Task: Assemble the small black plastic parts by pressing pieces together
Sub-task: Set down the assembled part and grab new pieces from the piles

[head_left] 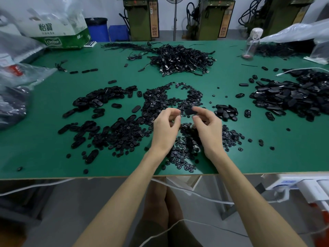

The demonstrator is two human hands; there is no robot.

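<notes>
Far left on green worktop: heap of oval shells, within reach, likely feed stock. Left hand, raised over scatter of small round pieces: fingers pinching one round piece, aimed at its mate. Right hand: fingers pinching held oval shell, seemingly just apart from the round piece, lined up for pressing. Far right: bigger oval heap, probably finished stock.

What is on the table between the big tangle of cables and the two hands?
Head view: small round black pieces, heaped in a ring around bare green table.
</notes>
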